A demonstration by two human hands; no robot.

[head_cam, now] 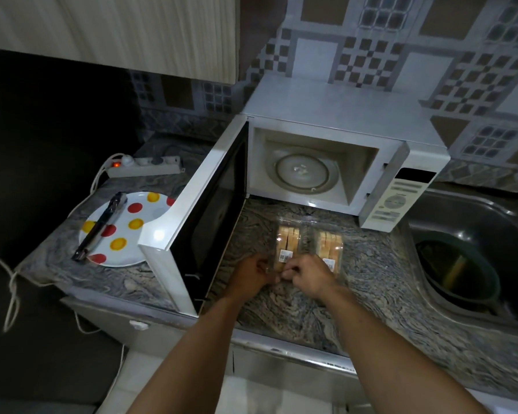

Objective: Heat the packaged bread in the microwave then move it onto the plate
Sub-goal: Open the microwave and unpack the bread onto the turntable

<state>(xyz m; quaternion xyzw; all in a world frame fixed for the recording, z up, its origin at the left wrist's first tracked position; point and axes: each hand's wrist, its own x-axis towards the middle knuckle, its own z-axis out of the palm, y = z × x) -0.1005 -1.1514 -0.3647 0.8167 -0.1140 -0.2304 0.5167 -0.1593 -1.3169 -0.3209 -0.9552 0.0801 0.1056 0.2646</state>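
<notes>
Two clear plastic packs of sliced bread lie side by side on the granite counter, the left pack (288, 243) and the right pack (329, 248). My left hand (250, 274) and my right hand (310, 277) meet at the near edge of the left pack, fingers curled and pinching its plastic rim. Behind them stands the white microwave (335, 115), its door (192, 222) swung wide open to the left and its glass turntable (301, 173) bare. A white plate (138, 237) with red and yellow dots sits left of the door.
Metal tongs (100, 227) lie across the plate. A power strip (144, 167) with a lit red switch rests at the back left, its cord hanging off the counter. A steel sink (473, 234) with a dark bowl (458, 273) is at the right.
</notes>
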